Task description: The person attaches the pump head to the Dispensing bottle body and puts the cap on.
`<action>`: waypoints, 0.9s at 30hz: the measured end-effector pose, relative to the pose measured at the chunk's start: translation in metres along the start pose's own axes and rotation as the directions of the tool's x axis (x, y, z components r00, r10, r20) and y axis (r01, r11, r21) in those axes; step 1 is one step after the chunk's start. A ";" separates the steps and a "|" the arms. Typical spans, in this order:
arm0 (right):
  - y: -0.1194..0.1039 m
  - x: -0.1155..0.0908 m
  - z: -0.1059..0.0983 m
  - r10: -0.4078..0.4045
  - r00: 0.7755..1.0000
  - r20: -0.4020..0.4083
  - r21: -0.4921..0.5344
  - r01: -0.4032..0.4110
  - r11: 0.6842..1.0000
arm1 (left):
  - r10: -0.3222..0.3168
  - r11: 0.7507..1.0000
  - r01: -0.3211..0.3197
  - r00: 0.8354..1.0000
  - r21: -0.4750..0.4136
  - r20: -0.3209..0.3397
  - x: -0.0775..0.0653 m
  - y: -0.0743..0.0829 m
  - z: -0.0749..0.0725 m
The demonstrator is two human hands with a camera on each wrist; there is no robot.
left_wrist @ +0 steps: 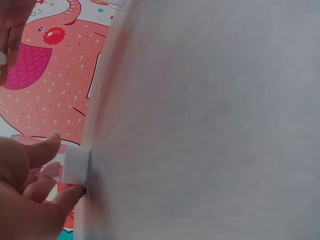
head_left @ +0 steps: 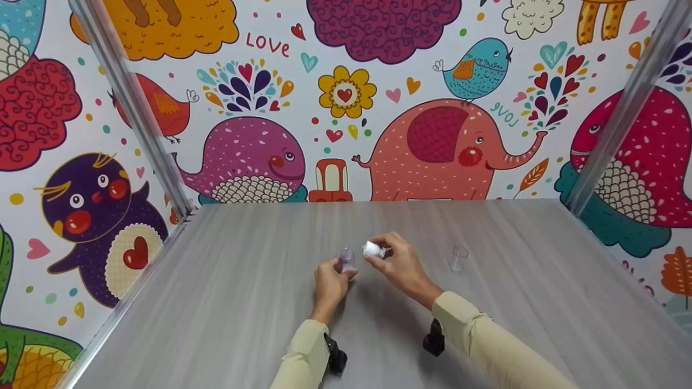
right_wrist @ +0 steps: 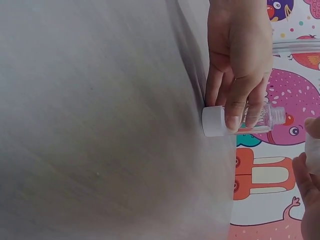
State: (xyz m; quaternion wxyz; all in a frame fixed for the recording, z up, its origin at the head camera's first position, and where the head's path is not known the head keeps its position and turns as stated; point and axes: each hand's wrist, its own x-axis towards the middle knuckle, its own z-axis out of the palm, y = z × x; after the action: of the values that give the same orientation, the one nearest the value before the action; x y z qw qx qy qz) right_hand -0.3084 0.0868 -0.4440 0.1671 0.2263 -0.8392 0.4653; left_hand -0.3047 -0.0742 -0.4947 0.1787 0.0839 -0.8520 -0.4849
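My left hand (head_left: 330, 282) grips a small clear bottle (head_left: 347, 260) around its sides. In the right wrist view the bottle (right_wrist: 262, 119) has a white base (right_wrist: 214, 121) standing at the tabletop, and its threaded neck (right_wrist: 278, 115) is uncovered. Just to the right, my right hand (head_left: 403, 265) pinches a white cap-like piece (head_left: 372, 249) between thumb and fingers, held in the air near the bottle's top and apart from it. This white piece (right_wrist: 313, 152) is partly cut off at the right wrist view's edge.
A clear, cup-shaped cover (head_left: 458, 259) stands on the wood-grain table (head_left: 243, 302) to the right of my right hand. Behind the table rises a wall (head_left: 346, 146) printed with cartoon animals. Metal posts (head_left: 135, 108) frame the table's far corners.
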 end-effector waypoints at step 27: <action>-0.006 0.015 0.013 0.044 0.997 0.056 -0.035 -0.042 0.999 | -0.014 0.995 0.016 1.000 -0.097 0.018 0.000 0.001 0.001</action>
State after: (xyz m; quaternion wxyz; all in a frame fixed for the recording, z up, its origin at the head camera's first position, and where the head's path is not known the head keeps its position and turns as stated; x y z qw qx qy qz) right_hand -0.3183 0.0699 -0.4392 0.1371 0.2186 -0.8560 0.4480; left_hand -0.3052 -0.0733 -0.4942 0.1713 0.0774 -0.8284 -0.5277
